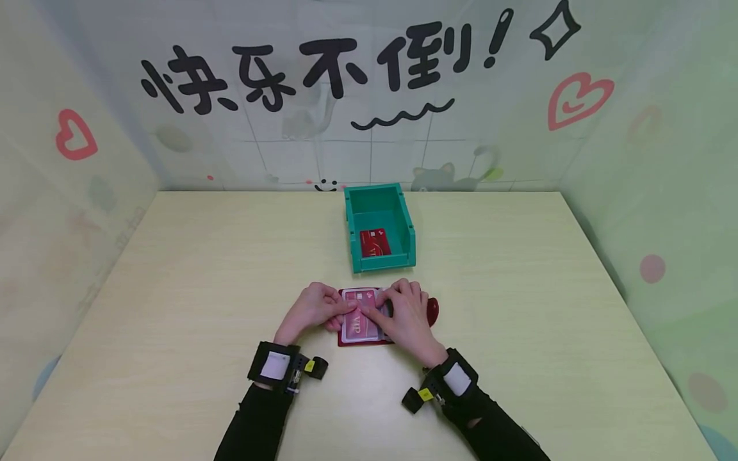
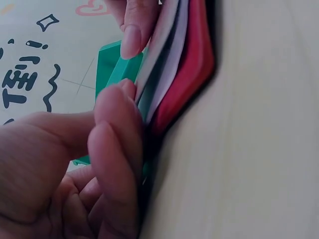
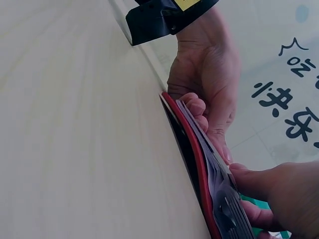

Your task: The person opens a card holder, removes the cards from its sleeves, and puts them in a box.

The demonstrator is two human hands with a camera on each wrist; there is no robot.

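Note:
A red card holder lies flat on the table near me, with a red VIP card under its clear sleeve. My left hand pinches the holder's left edge, its fingers curled against the layered sleeves. From the right, my right hand pinches the upper edge, thumb on the top layer of the holder. The layers are slightly spread apart. Part of the holder sits hidden under both hands. A rounded red tab pokes out beside the right hand.
A green open-front bin stands just beyond the holder with one red card inside. The pale wooden table is walled in by decorated panels at the back and both sides.

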